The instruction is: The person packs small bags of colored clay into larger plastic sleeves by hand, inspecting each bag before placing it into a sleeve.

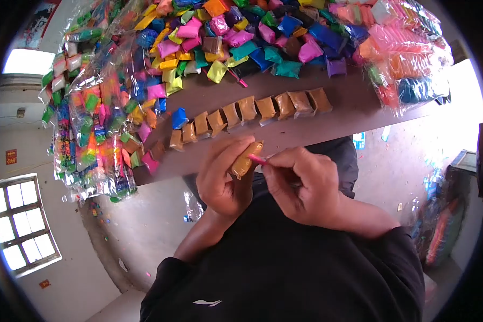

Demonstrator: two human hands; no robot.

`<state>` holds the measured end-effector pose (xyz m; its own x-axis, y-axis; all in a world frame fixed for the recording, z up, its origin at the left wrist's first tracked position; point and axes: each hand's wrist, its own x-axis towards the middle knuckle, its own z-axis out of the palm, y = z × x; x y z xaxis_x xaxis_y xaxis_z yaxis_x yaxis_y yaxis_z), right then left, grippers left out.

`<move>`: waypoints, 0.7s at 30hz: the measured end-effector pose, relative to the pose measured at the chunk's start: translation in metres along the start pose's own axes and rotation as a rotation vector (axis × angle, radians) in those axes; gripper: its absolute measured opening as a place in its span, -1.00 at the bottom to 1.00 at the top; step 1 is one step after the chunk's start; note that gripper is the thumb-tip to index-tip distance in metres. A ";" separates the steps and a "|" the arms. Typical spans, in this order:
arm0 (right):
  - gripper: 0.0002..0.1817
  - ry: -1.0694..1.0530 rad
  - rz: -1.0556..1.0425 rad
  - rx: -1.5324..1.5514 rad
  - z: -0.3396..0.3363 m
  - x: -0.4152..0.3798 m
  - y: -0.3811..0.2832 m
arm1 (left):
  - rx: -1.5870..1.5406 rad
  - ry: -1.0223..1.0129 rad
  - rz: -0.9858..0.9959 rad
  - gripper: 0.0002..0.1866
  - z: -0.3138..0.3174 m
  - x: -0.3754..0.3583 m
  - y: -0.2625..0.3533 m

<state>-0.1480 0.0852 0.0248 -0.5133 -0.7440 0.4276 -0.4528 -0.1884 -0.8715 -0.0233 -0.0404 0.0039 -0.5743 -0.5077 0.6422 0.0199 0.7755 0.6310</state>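
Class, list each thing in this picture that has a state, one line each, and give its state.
Left hand, gripping the tan packet
Right hand, pinching the pink stick
Tan packet, held up
Pink stick, tip at the tan packet
Brown packets, lined up in a row
Coloured packets, heaped loosely
Clear plastic bags, filled

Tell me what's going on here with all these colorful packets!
A person's left hand holds a small yellow-brown packet, while the right hand holds a thin pink thing up to it. Beyond them, a row of brown packets lies on the table, with a big heap of colorful packets behind.
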 end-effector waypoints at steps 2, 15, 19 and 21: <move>-0.81 -0.020 -0.043 -0.046 0.000 0.001 0.001 | 0.030 -0.020 0.016 -0.71 0.000 0.000 0.001; -0.85 0.025 -0.121 0.051 0.001 0.007 0.002 | -0.020 -0.009 0.081 -0.73 0.002 0.001 -0.003; -0.83 0.045 -0.099 -0.006 -0.001 0.010 0.000 | -0.003 -0.010 0.084 -0.75 0.001 0.001 -0.004; -0.82 0.038 -0.154 0.010 -0.001 0.009 0.000 | -0.014 -0.004 0.065 -0.75 0.002 0.001 0.000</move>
<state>-0.1534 0.0797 0.0285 -0.4659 -0.6808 0.5652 -0.5212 -0.3050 -0.7971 -0.0251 -0.0401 0.0038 -0.5747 -0.4549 0.6803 0.0686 0.8016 0.5939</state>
